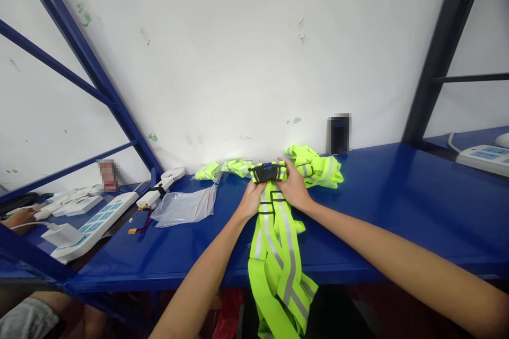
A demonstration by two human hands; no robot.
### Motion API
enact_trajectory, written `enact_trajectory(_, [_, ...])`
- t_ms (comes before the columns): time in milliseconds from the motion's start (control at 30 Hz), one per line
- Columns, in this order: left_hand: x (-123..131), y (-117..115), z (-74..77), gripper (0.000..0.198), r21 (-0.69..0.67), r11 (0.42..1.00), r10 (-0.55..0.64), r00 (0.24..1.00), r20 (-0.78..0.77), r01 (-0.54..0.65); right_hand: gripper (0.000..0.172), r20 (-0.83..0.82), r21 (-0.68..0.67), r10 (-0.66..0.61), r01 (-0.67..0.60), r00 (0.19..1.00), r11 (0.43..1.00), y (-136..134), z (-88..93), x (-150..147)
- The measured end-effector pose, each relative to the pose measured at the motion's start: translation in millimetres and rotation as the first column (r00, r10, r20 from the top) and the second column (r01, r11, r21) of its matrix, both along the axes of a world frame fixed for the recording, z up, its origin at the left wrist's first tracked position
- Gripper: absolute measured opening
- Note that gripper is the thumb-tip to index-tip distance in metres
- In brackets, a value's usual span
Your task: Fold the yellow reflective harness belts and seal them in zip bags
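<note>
Reflective strapping (278, 270), yellow-green with grey stripes, is gathered at the middle of the tabletop (377, 212), directly between the person's two hands. Its far end, a black band (267, 174) with yellow-green edging, sits right at the fingers, with no gap to either side: the left hand (251, 200) has the left end and the right hand (295, 186) the right end. Neither hand is clearly nearer; both touch it, the right one reaching slightly farther up its side. The fingers look closed round the band, thumbs toward the near side; the fingertips are partly hidden, so how tight the grip is cannot be told.

This band has its long axis running left to right, spanning from hand to hand. The straps run crosswise to that, their long axis going from far to near: they trail from beneath the band, cross the near edge of the tabletop and hang loosely below it, the loose ends pointing toward the person.

A second yellow-green bundle (328, 171) lies just beyond the right hand, and a clear plastic bag (185, 206) lies left of the left hand, apart from it.
</note>
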State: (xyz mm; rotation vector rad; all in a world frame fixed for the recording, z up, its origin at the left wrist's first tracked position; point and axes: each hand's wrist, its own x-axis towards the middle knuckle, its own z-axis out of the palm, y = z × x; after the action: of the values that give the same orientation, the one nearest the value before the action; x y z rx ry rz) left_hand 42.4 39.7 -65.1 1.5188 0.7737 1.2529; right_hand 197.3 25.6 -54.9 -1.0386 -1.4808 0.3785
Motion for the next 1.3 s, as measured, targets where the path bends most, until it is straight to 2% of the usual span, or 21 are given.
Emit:
enact_trajectory(67, [2.0, -0.9, 0.7, 0.031, -0.034, 0.998, -0.042, 0.997, 0.069, 0.044, 0.071, 0.021, 0.036, 0.005, -0.006, 1.0, 0.999, -0.6, 1.3, 2.6])
enact_trajectory(100, [2.7, -1.6, 1.5, 0.032, -0.079, 0.995, -0.052, 0.993, 0.109, 0.061, 0.071, 0.063, 0.08, 0.011, -0.016, 0.998, 0.997, -0.7, 1.7, 3.9])
enact_trajectory(200, [2.8, -4.5, 5.1, 0.031, -0.265, 0.957, -0.063, 0.975, 0.215, 0.121, 0.054, 0.236, 0.231, 0.0, -0.056, 0.972, 0.971, -0.5, 1.5, 6.1])
enact_trajectory(300, [2.6, -7.9, 8.5, 0.028, -0.37, 0.907, -0.103, 0.958, 0.267, 0.201, 0.043, 0.355, 0.295, -0.051, -0.061, 0.933, 0.953, -1.2, 0.5, 4.8])
enact_trajectory(400, [5.1, -10.9, 9.7, 0.029, -0.414, 0.875, -0.144, 0.951, 0.273, 0.251, 0.037, 0.435, 0.313, -0.097, -0.05, 0.895, 0.948, -3.2, 0.9, 1.9])
enact_trajectory(500, [8.5, -12.0, 9.3, 0.033, -0.372, 0.896, -0.145, 0.952, 0.27, 0.242, 0.035, 0.475, 0.292, -0.111, -0.038, 0.873, 0.956, -4.4, 3.2, 0.1])
enact_trajectory(667, [4.7, -4.9, 5.4, 0.038, -0.227, 0.962, -0.123, 0.983, 0.138, 0.152, 0.039, 0.288, 0.239, -0.005, -0.066, 0.958, 0.969, -9.3, 11.5, -0.1])
enact_trajectory(767, [-2.5, 2.3, 3.3, 0.036, -0.104, 0.995, 0.005, 0.999, 0.032, -0.002, 0.037, 0.205, 0.078, 0.135, -0.153, 0.969, 0.985, -13.9, 15.9, 0.5])
enact_trajectory(867, [-7.5, 5.3, 3.9, 0.034, -0.018, 0.996, 0.084, 0.996, 0.006, -0.084, 0.038, 0.042, -0.057, 0.29, -0.288, 0.956, 0.956, -11.9, 16.9, 1.8])
enact_trajectory(967, [-7.6, 2.8, 5.3, 0.033, -0.031, 0.999, 0.031, 0.998, 0.051, -0.029, 0.059, -0.267, -0.139, 0.392, -0.438, 0.88, 0.888, -3.4, 16.6, 5.5])
enact_trajectory(1033, [-6.3, -0.3, 5.4, 0.035, -0.094, 0.995, -0.007, 0.995, 0.099, 0.017, 0.071, -0.404, -0.21, 0.429, -0.538, 0.808, 0.816, 2.1, 16.4, 9.4])
enact_trajectory(1100, [-5.1, -3.4, 5.6, 0.039, -0.187, 0.981, -0.021, 0.988, 0.153, 0.05, 0.061, -0.44, -0.243, 0.442, -0.577, 0.782, 0.779, 5.5, 15.8, 12.8])
enact_trajectory(1167, [-4.3, -6.4, 7.2, 0.042, -0.267, 0.958, -0.048, 0.976, 0.211, 0.105, 0.049, -0.41, -0.216, 0.447, -0.56, 0.795, 0.8, 6.5, 14.8, 14.2])
enact_trajectory(1300, [-3.0, -11.0, 16.1, 0.044, -0.297, 0.93, -0.121, 0.942, 0.314, 0.218, 0.04, -0.225, -0.08, 0.407, -0.433, 0.885, 0.898, 3.9, 13.7, 11.1])
